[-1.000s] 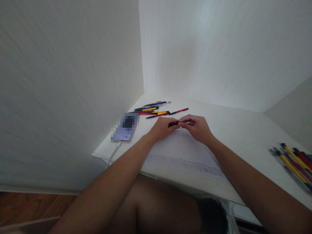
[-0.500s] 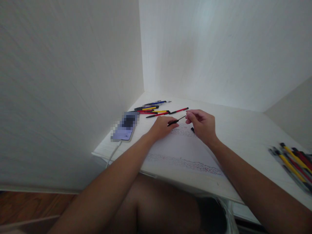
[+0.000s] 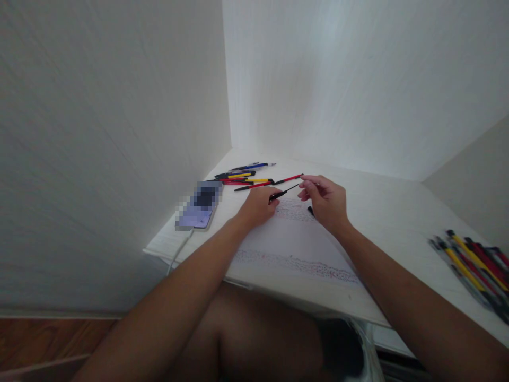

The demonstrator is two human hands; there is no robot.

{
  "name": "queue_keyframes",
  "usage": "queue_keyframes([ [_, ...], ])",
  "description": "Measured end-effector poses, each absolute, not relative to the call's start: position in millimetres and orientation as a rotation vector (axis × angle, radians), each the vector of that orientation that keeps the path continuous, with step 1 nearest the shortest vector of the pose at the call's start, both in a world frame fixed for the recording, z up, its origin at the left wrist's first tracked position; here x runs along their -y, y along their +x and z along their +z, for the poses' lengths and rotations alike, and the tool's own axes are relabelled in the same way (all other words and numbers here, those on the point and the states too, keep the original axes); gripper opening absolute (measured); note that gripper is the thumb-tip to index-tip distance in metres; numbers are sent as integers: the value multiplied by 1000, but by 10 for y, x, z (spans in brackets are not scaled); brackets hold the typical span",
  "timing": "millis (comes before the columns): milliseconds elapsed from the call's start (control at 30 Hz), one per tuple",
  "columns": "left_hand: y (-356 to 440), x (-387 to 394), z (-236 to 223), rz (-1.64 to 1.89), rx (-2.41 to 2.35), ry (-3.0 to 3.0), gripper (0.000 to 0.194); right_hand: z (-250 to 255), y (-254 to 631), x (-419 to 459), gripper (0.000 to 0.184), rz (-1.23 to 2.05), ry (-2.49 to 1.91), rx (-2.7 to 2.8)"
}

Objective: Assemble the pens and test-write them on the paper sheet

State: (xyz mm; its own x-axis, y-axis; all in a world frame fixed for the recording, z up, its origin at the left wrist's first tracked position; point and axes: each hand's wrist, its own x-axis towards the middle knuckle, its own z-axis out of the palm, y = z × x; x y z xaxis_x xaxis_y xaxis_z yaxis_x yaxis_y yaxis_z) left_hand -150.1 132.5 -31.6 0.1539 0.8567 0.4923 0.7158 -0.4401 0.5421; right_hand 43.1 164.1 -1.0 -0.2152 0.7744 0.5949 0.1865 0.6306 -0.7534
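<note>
White walls [image 3: 274,95] met in a corner behind the desk [image 3: 389,233], with a strip of brown floor [image 3: 47,339] at lower left. My left hand [image 3: 256,207] was over the far left part of the sheet [image 3: 290,239], thumb and fingers pinching a black pen [image 3: 278,195]. From the pen's end a thin dark rod [image 3: 293,187] stuck out, slanting up toward my right hand [image 3: 328,200]. That hand hung just beyond the rod's tip, thumb and forefinger drawn close, the other fingers curled; I could not tell whether anything was pinched between them. Below it, a small black piece [image 3: 310,211] showed at the edge of my palm, and I could not tell whether I held it or it lay on the sheet. Rows of small dark and red marks ran along the sheet's near edge, and more marks lay near its far end. Past my hands a red pen [image 3: 287,180] lay aslant, its far end close to my right fingertips in view. Left of it was a loose heap of pens [image 3: 242,175]. My phone [image 3: 204,212] lay near the left wall, a white cord [image 3: 180,249] at its near end. Well off to the right was another bunch of pens [image 3: 471,265].
</note>
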Motion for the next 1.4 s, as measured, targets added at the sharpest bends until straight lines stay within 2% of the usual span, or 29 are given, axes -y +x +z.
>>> queue_keyframes([
  [200, -1486, -1301, -284, 1148, -1548, 2277, 11, 4, 433, -1633, 20, 713, -780, 1776],
  [400, -1515, -1328, -328, 1239, -1637, 2152, 7, 4, 560, -1808, 34, 769, -879, 1719],
  [567, -1479, -1313, -333, 1240, -1740, 2037, 12, -24, 742, -1958, 20, 375, -1077, 2196],
  [633, -1448, -1298, -327, 1186, -1807, 2041, 17, -53, 762, -1965, 21, 293, -1058, 2374],
  [733, -1414, -1286, -321, 1101, -1846, 2108, 22, -88, 740, -1940, 26, 289, -1021, 2502],
  [1033, -1397, -1264, -272, 985, -1545, 2155, 22, -97, 670, -1868, 30, 224, -1032, 2582],
  [1200, -1348, -1290, -280, 932, -1549, 2214, 18, -120, 588, -1797, 30, 284, -951, 2585],
  [1400, -1357, -1338, -345, 1117, -1521, 2209, 25, -123, 569, -1784, 27, 396, -927, 2477],
])
